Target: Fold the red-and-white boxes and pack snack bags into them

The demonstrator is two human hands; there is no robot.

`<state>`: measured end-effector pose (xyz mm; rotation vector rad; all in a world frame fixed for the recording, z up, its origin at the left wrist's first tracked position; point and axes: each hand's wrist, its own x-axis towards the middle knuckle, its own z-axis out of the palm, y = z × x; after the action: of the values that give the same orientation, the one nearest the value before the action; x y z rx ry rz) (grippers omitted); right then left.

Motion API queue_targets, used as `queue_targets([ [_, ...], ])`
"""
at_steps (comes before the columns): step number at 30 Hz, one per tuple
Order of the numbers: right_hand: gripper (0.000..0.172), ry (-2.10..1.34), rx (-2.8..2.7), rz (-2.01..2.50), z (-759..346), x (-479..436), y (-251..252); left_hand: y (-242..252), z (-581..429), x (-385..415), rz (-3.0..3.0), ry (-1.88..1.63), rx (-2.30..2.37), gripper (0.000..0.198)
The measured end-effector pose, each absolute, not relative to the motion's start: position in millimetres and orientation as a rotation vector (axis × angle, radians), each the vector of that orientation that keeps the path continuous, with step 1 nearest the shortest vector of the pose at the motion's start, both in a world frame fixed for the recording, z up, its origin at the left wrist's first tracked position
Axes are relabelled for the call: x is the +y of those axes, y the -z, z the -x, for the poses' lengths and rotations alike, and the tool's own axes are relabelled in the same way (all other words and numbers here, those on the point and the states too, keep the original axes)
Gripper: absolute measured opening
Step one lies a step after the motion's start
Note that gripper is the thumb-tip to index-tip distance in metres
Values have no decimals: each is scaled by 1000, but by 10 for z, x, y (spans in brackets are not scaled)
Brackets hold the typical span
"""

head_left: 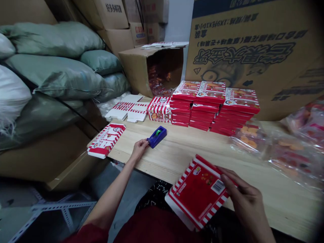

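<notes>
Pale wooden bench [255, 182] among stacked cardboard cartons [106, 17].
Right hand [243, 199] grips one flat red-striped box [198, 192] over the bench's front edge; left hand [138, 151] touches one blue tape dispenser [157, 136], its grip unclear; three red box stacks [207, 106] stand beyond.

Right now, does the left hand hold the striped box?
No, the left hand touches the blue tape dispenser; the right hand holds the box.
</notes>
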<state>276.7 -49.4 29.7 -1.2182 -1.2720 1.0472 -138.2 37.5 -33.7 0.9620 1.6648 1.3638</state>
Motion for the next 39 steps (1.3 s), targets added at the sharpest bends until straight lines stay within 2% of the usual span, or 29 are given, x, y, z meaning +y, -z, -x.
queue_targets([
  [6, 23, -570, -1326, 1140, -2574, -413, -623, 181, 1201, 184, -999, -1528, 1752, 35],
  [13, 38, -270, -1648, 1033, -2388, -380, -697, -845, -110, -267, -1168, -1466, 1267, 28],
  [14, 41, -247, -1684, 1012, -2373, -386, -683, -952, -308, -319, -1142, -1430, 1177, 34],
  [18, 51, -196, -1756, 959, -2340, -425, -604, -1010, -777, -332, -964, -1358, 958, 82],
  [20, 55, -193, -1752, 948, -2343, -439, -570, -906, -840, -277, -882, -1336, 935, 93],
  [22, 56, -208, -1729, 947, -2354, -442, -561, -817, -849, -225, -834, -1298, 935, 95],
  [28, 51, -288, -1648, 971, -2386, -423, -731, -765, -799, -94, -1048, -1227, 1121, 85],
  [34, 45, -421, -1551, 986, -2418, -448, -877, -734, -614, 38, -1685, -1341, 1402, 36],
  [39, 32, -736, -1514, 1086, -2636, -290, -825, -680, -519, 148, -1618, -1116, 1169, 31],
])
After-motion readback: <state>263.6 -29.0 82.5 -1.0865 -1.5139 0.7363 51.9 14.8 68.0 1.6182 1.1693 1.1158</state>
